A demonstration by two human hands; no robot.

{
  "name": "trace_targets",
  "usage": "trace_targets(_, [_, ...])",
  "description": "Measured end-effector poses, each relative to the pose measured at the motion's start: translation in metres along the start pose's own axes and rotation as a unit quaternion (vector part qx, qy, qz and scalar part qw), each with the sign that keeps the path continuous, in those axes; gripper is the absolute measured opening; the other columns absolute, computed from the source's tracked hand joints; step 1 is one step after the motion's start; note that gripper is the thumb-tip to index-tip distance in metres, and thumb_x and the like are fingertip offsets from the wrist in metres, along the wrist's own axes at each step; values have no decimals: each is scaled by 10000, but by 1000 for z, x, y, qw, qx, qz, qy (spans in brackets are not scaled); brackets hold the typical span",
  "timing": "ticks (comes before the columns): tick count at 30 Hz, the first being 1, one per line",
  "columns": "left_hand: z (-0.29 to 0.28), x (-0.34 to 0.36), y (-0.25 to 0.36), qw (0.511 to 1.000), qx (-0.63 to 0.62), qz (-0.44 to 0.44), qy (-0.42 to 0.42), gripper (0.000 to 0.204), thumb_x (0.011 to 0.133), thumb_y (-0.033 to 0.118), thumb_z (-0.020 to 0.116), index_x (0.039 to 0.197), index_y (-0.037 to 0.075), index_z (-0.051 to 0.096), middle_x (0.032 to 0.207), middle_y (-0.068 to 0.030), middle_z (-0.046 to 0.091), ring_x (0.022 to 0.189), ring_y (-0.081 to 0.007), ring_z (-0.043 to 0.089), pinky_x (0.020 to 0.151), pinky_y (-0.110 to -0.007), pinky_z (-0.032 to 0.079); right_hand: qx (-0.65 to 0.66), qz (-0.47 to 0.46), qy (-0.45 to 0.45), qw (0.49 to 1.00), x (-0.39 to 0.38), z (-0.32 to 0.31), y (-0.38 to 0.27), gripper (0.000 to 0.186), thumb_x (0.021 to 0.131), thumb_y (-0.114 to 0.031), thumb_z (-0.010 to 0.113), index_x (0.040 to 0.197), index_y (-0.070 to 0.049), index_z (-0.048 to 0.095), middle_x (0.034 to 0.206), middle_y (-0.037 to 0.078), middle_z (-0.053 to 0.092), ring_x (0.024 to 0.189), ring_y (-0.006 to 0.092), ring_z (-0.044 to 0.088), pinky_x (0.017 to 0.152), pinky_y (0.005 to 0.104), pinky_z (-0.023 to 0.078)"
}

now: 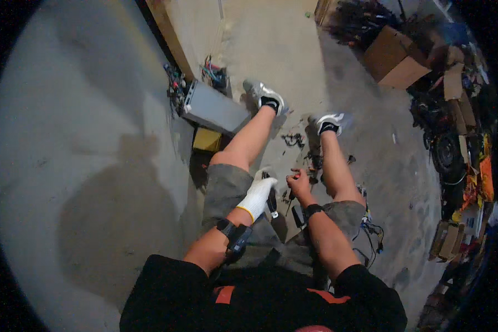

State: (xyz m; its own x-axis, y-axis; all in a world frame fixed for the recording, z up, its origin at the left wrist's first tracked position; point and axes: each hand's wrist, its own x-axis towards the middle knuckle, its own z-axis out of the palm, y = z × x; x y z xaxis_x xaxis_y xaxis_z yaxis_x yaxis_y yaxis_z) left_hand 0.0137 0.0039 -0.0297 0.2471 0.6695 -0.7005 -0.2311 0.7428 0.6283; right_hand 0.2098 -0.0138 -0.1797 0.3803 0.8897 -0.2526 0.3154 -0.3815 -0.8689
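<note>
My left hand (pixel 258 193), in a white knit glove with a yellow cuff, is closed around a dark elongated object (pixel 272 202) with a small pale end. Its exact kind does not show. Just to the right, my bare right hand (pixel 300 185) grips a screwdriver (pixel 289 203); a bit of red handle shows at the fingers, and the thin dark shaft points down toward my lap. The two hands are close together between my knees, apart from each other. Small dark scraps (pixel 293 140) lie on the floor beyond them.
A grey metal case (pixel 216 106) stands by my left leg, with a yellow box (pixel 207 140) beside it. Cables (pixel 375 235) lie right of my right thigh. Cardboard boxes (pixel 395 58) and mixed parts line the right side. A grey wall (pixel 55 110) borders the left.
</note>
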Motion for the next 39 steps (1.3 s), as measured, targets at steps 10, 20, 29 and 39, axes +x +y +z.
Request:
trace_targets(10, [-12, -12, -5, 994, -55, -8, -97, 398, 916, 476, 590, 1129, 141, 564, 885, -84, 629, 736, -246, 608, 648, -409, 511, 115, -83, -30, 989, -56, -38, -111, 170, 877, -142, 716, 945, 8, 676, 742, 11, 642, 638, 76, 571, 583, 239, 467])
trace_targets(20, [-13, -12, -10, 987, -83, -59, -128, 504, 898, 531, 578, 1118, 78, 584, 887, -137, 642, 762, -274, 651, 688, -429, 551, 87, -77, -41, 992, -118, -33, -142, 225, 864, -154, 736, 1017, 6, 697, 796, 33, 674, 707, 100, 612, 635, 259, 510])
trace_targets(29, [-17, -9, -19, 983, -76, 6, -165, 390, 930, 458, 590, 1135, 128, 567, 903, -103, 637, 737, -253, 648, 676, -412, 550, 127, -79, -56, 987, -129, -28, -130, 248, 844, -135, 736, 1034, 20, 697, 815, 58, 703, 694, 106, 639, 622, 257, 509])
trace_targets(39, [8, -37, -9, 982, -92, -38, -160, 466, 929, 505, 576, 1104, 73, 584, 858, -117, 658, 722, -242, 641, 640, -389, 539, 121, -67, -58, 989, -107, -21, -82, 217, 873, -151, 727, 1022, 3, 699, 757, 5, 667, 656, 80, 581, 593, 250, 469])
